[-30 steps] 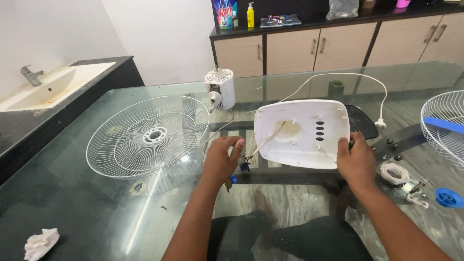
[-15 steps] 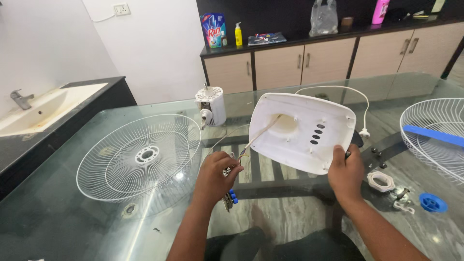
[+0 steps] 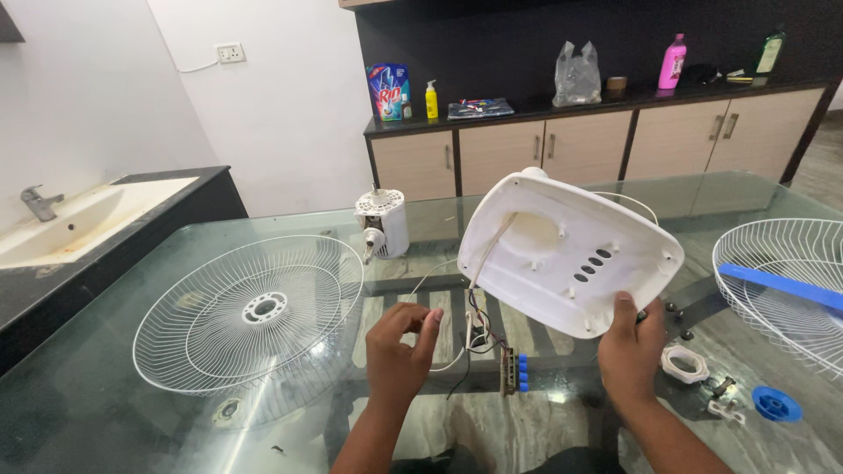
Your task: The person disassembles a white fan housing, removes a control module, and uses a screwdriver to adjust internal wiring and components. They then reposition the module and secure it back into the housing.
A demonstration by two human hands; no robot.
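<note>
right guard (image 3: 781, 281): running off the right edge, its outer part unseen.
sink (image 3: 79, 219): being cut by the left edge.
right hand (image 3: 632, 355): fingers lying hidden behind the base (image 3: 571, 254).
wires (image 3: 479, 325): too thin to trace where they are ending.
small parts (image 3: 724, 397): too small to identify.
forearms: leaving the frame at the bottom.

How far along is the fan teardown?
Done: two white wire guards lie on the glass table; white motor unit stands apart. In hand: right hand tilts the white plastic base cover; left hand works its wires. Left: blue-buttoned switch block remains wired.
</note>
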